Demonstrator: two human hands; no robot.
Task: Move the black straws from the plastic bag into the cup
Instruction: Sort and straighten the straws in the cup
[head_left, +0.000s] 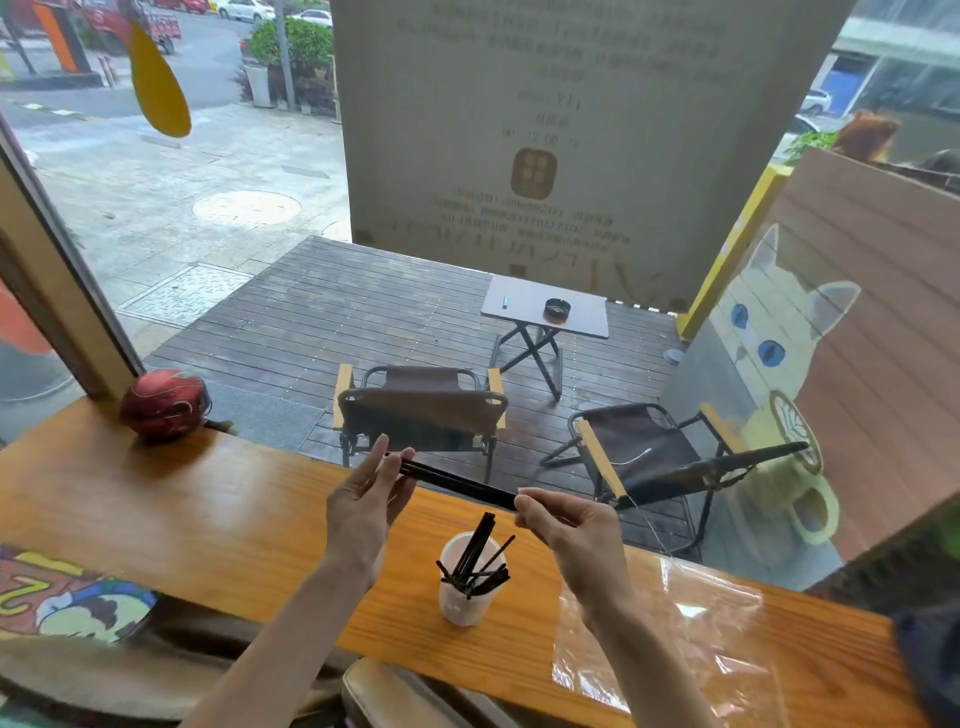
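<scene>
Above the table (182, 519), near its window-side edge, both hands hold one bundle of black straws (457, 480) level in the air. Left hand (363, 501) takes the far-left end: fingers (375, 457) mostly straight, thumb and fingertips pinching the straw tips. Right hand (563, 525) has the other end, fingers curled round it in a pinch. Bundle runs left-high to right-low between the two hands, clear of the table.

Cup (465, 582), white translucent plastic, stands upright on the table just below the bundle, between the forearms, closer to the near edge. More black straws (475, 558) already in it, leaning at mixed angles, some crossed, tops sticking out over the rim.

Plastic bag (670, 639), clear, lies flat and crumpled on the table to the right of the cup, toward the right end, partly under the right forearm. Cannot tell if any straws are left inside.

Red round object (166, 402) sits at the far-left corner of the table against the window frame. Outside the glass: two folding chairs (421, 405) and a small folding side table (545, 312) on a wood deck.
</scene>
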